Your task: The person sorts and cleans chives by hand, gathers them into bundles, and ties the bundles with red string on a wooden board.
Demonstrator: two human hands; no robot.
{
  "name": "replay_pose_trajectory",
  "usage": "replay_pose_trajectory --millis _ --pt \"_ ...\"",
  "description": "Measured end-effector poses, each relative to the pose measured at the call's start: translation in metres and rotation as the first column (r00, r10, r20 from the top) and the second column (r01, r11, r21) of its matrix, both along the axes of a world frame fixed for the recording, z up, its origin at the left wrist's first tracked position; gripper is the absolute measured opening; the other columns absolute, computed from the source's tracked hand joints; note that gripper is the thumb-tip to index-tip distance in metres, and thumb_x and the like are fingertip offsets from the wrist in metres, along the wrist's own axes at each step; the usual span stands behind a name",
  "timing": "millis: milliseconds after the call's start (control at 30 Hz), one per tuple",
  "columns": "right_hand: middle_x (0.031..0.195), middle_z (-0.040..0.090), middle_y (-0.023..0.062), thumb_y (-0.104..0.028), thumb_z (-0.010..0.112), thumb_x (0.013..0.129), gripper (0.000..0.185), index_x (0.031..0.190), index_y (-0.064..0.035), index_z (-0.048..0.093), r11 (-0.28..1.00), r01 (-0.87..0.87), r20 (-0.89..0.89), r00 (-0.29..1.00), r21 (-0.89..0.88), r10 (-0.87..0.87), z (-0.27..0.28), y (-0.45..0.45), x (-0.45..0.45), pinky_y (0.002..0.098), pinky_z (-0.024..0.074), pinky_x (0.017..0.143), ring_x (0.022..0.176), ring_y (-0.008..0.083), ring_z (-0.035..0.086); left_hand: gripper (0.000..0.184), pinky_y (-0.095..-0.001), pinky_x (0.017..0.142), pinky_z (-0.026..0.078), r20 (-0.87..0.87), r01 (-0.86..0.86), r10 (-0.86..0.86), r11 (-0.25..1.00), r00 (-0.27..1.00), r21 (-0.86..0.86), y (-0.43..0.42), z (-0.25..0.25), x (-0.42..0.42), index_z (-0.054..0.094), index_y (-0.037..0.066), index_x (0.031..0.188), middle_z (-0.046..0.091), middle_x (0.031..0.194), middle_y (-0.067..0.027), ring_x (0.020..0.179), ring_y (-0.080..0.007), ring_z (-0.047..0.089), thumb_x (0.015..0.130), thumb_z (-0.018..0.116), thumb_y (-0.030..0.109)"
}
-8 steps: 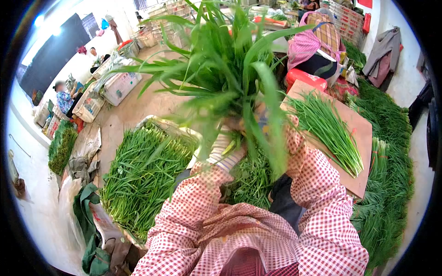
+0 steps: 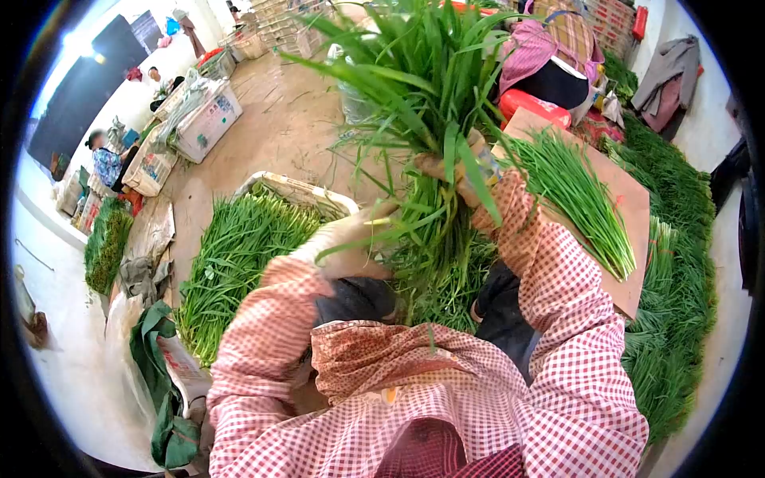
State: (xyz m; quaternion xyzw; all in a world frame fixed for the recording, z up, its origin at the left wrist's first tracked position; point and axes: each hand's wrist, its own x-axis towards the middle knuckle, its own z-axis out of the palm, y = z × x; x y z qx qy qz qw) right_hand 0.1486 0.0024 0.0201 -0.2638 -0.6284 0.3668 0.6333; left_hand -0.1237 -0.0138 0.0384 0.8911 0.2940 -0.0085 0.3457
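A large bunch of long green leaves rises in front of me, its stems hanging below. Closed round its middle is my right hand, in a dirty glove. My left hand is blurred beside the lower stems, its fingers smeared and partly behind leaves. Loose greens lie under the bunch, between my legs. To the left, a crate is packed with cut greens. A sheaf of thin green stalks rests on a brown board to the right.
Bundled greens line the right wall. A pink cloth-covered bag and a red item are beyond the board. White crates stand at the back left, near a seated person. Green cloth lies at lower left.
My left hand has moved down and left from the bunch's grip point. The bunch has shifted slightly up, still in my right hand. The view has shifted a little.
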Motion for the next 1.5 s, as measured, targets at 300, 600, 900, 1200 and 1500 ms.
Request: replay_pose_trajectory --millis 300,600,900,1200,1500 --pt "0.102 0.063 0.0116 -0.020 0.065 0.076 0.044 0.116 -0.0023 0.056 0.973 -0.232 0.213 0.951 0.017 0.224 0.062 -0.019 -0.038 0.0357 0.0515 0.076 0.090 0.0219 0.062 0.060 -0.0372 0.096 0.045 -0.258 -0.378 0.490 0.843 0.832 0.383 0.022 0.041 -0.057 0.046 0.012 0.132 0.055 0.126 -0.0127 0.114 -0.0260 0.054 0.076 0.068 0.020" --pt "0.087 0.058 0.0046 -0.018 0.055 0.081 0.038 0.119 -0.0187 0.050 0.819 -0.327 0.773 0.601 0.472 -0.206 -0.008 -0.104 -0.122 0.0440 0.0424 0.095 0.090 0.0264 0.057 0.058 -0.0403 0.094 0.046 0.258 -0.117 0.438 0.665 0.861 -0.738 -0.033 -0.062 -0.027 0.045 0.008 0.131 0.053 0.127 -0.0158 0.111 -0.0278 0.055 0.079 0.065 0.021" --pt "0.104 0.052 0.0056 -0.009 0.051 0.082 0.043 0.123 -0.0198 0.047 0.766 -0.455 0.801 0.585 0.453 -0.127 -0.064 -0.114 -0.129 0.0324 0.0431 0.090 0.102 0.0220 0.051 0.056 -0.0433 0.091 0.048 0.130 0.150 0.707 0.034 0.695 -0.988 -0.055 -0.105 -0.025 0.044 0.003 0.131 0.051 0.128 -0.0189 0.109 -0.0297 0.056 0.082 0.063 0.023" --pt "0.117 0.054 0.0133 -0.012 0.055 0.083 0.042 0.124 -0.0132 0.047 0.935 -0.242 0.497 0.864 0.259 0.086 -0.061 -0.175 -0.072 0.0407 0.0455 0.091 0.105 0.0273 0.055 0.057 -0.0456 0.088 0.050 0.265 0.300 0.634 0.054 0.726 -0.952 -0.035 -0.111 -0.024 0.042 -0.001 0.131 0.049 0.128 -0.0218 0.106 -0.0314 0.056 0.083 0.062 0.022" --pt "0.136 0.042 0.0217 -0.081 0.047 0.067 0.109 0.143 -0.0060 0.024 0.553 -0.801 -0.972 0.224 -0.229 -0.077 -0.090 -0.156 -0.103 0.0530 0.0392 0.098 0.122 0.0368 0.044 0.064 -0.0396 0.099 0.042 0.442 0.292 0.020 0.724 0.897 -0.625 -0.073 -0.065 -0.080 0.041 0.005 0.136 0.050 0.132 -0.0110 0.116 -0.0245 0.051 0.082 0.067 0.027"
